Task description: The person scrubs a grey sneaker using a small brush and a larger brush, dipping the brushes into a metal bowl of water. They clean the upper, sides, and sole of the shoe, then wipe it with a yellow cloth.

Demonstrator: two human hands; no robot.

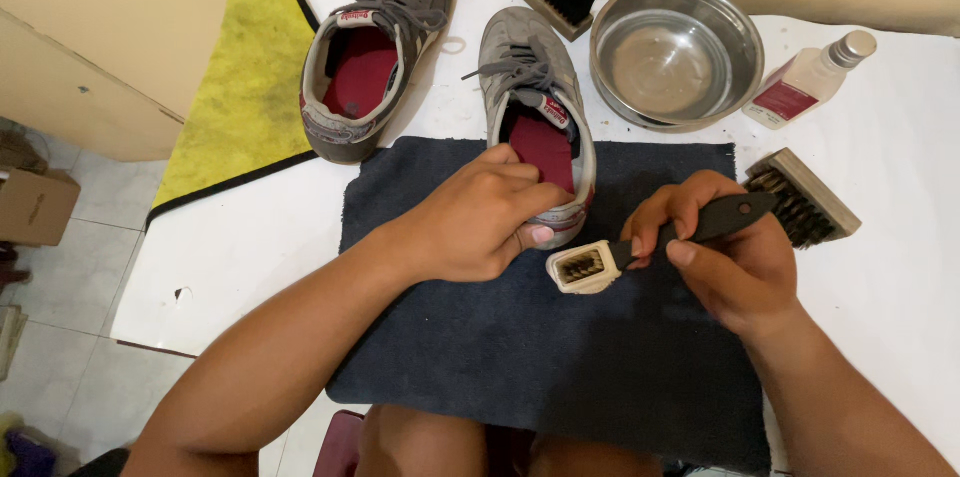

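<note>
Centre frame: the left hand (478, 220) clamps the heel of the grey suede sneaker (537, 117), whose long axis runs up toward the steel bowl (676, 54). The right hand (723, 254) wraps its fingers tight round the black handle of a small brush (640, 249), its cream bristle head pointing left, just beside the heel, lower right of it. Both sit over the dark towel (560, 337).

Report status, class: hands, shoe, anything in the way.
Left hand grips grey shoe at heel. Right hand holds small brush, head beside heel. Nothing between; second shoe and bowl stand apart.
</note>
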